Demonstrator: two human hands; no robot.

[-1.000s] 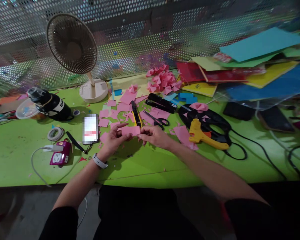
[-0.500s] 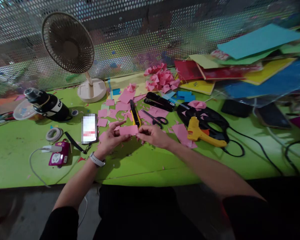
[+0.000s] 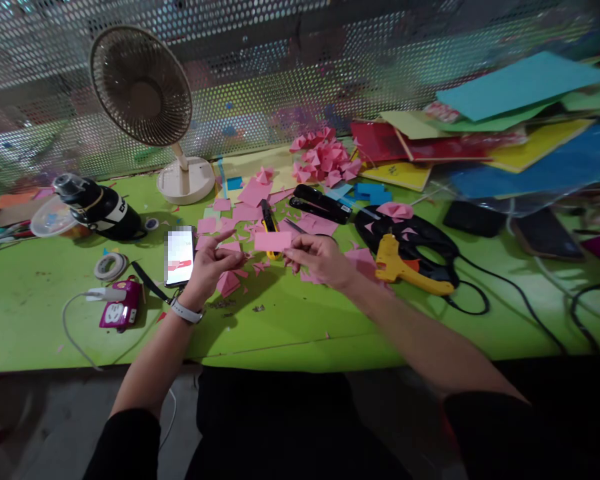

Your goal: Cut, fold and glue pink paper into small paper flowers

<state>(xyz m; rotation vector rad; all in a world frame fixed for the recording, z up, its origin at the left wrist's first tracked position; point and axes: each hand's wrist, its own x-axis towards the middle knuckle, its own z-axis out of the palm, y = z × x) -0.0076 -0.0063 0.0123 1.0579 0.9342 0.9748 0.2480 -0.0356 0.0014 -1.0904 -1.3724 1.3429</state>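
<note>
A small pink paper rectangle [image 3: 272, 241] is pinched at its right end by my right hand [image 3: 319, 259], held above the table. To the left, my left hand [image 3: 214, 263] is off the paper, its index finger stretched out and the fingers apart. Behind the held paper lies a yellow and black utility knife [image 3: 267, 217]. Scissors [image 3: 295, 227] are partly covered by my right hand. Loose pink paper pieces and scraps [image 3: 229, 283] lie around and below both hands. A black stapler [image 3: 321, 203] sits just beyond them.
A phone [image 3: 179, 257] with a lit screen lies left, near a tape roll [image 3: 111, 266] and a purple socket adapter [image 3: 121, 306]. At the back stand a fan [image 3: 187, 181] and a heap of folded pink paper [image 3: 325, 157]. A yellow glue gun [image 3: 405, 267] lies right.
My left hand has let go of the pink paper and moved slightly left, its index finger extended. My right hand has lifted the paper a little up and to the right.
</note>
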